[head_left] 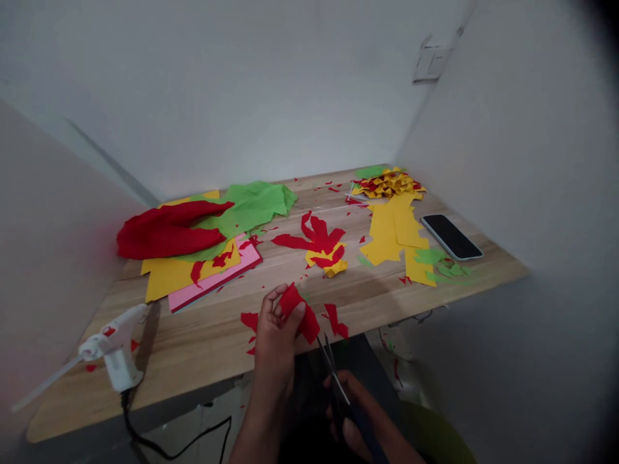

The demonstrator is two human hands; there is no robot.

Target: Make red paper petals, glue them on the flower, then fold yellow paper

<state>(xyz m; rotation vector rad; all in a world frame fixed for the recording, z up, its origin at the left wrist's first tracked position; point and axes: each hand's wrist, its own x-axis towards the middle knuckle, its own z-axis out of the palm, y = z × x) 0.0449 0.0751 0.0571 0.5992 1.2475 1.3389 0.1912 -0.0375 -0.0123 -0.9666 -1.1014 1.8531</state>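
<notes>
Glue gun (pixel 119 351) left of scissors (pixel 333 367)

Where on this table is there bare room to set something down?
Mostly bare wood lies between the glue gun and left hand, in front of the pink sheet; a smaller patch sits left of the yellow sheets' front end. Crowded: back left, with red cloth-like material; right, with phone and green scraps.

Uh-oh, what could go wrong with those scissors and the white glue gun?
The left hand holds the red piece right where the scissors point, so a slip might nick a finger or cut the piece crooked.

The glue gun's black cord hangs over the edge of the table; a tug on it could pull the gun off.
</notes>
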